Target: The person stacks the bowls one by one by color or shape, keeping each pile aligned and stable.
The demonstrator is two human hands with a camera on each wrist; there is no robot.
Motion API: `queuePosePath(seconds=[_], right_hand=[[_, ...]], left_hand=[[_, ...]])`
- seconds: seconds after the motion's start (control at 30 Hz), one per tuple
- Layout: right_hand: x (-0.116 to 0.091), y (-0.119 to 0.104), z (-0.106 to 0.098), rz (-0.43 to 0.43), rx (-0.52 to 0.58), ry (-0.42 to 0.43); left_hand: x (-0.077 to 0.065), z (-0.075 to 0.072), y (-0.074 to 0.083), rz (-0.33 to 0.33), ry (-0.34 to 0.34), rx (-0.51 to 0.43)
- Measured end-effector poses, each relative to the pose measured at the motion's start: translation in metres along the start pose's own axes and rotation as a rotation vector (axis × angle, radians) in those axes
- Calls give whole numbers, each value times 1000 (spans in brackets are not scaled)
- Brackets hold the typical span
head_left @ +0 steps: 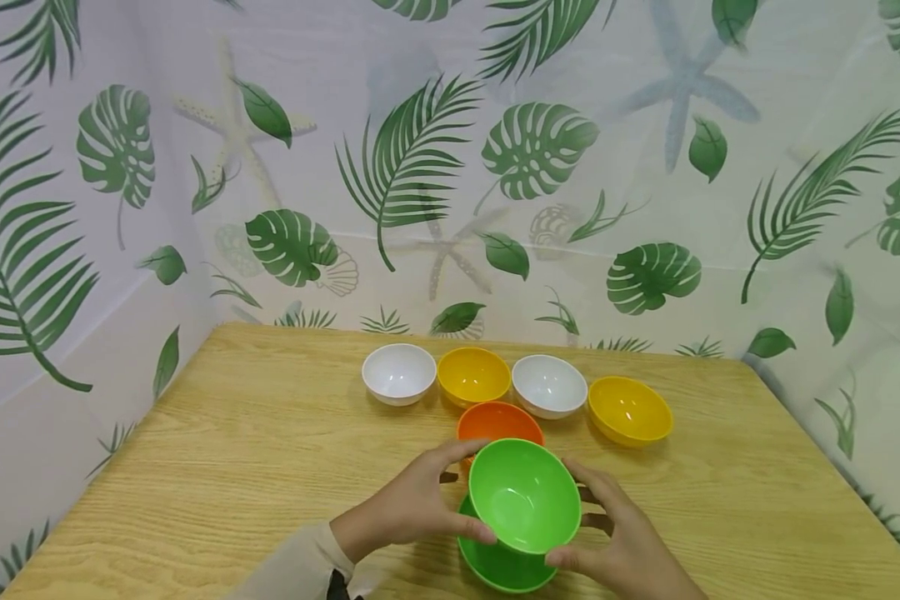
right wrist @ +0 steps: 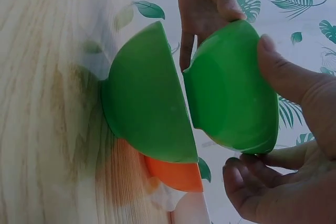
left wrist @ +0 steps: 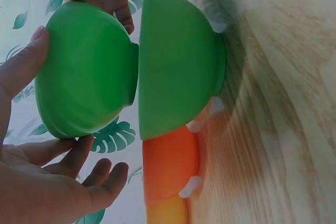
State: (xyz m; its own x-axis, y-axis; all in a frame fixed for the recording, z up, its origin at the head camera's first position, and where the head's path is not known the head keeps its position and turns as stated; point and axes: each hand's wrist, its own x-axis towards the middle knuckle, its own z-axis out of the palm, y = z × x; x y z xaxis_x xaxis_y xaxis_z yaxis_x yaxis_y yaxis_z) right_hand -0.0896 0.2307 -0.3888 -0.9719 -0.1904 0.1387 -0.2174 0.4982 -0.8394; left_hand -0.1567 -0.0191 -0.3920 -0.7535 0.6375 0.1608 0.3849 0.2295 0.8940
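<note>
Both hands hold a small green bowl (head_left: pixel 525 496) by opposite sides of its rim, thumbs on the near side. The left hand (head_left: pixel 416 504) grips its left side and the right hand (head_left: pixel 626 533) its right side. Directly below, a second green bowl (head_left: pixel 506 571) stands upright on the table, partly hidden by the held one. In the right wrist view a narrow gap separates the held bowl's foot (right wrist: pixel 190 100) from the lower bowl's rim. Behind them an orange bowl (head_left: pixel 499 423) is partly covered by the held bowl and left fingers.
Along the back of the wooden table (head_left: pixel 270 442) stand a white bowl (head_left: pixel 399 375), a yellow bowl (head_left: pixel 474 377), another white bowl (head_left: pixel 549 386) and another yellow bowl (head_left: pixel 630 411). A leaf-patterned sheet (head_left: pixel 435 283) rises behind the table.
</note>
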Motion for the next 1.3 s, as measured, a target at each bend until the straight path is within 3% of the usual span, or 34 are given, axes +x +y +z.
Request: queuePosePath(seconds=[0.2,0.37,0.77,1.3], right_hand=[[0,1,2,-44,-106,-38],[-2,4,4,-92,-166,-56],[-4,8,9,-35,-228,-112],[-4,19,12,-45,-262,-141]], left_hand=[[-6,3,-2,52,34,171],[-10,3,-6,92,48,241],[-18,10,-18,77,51,268],[-22,18,-27,62,47,288]])
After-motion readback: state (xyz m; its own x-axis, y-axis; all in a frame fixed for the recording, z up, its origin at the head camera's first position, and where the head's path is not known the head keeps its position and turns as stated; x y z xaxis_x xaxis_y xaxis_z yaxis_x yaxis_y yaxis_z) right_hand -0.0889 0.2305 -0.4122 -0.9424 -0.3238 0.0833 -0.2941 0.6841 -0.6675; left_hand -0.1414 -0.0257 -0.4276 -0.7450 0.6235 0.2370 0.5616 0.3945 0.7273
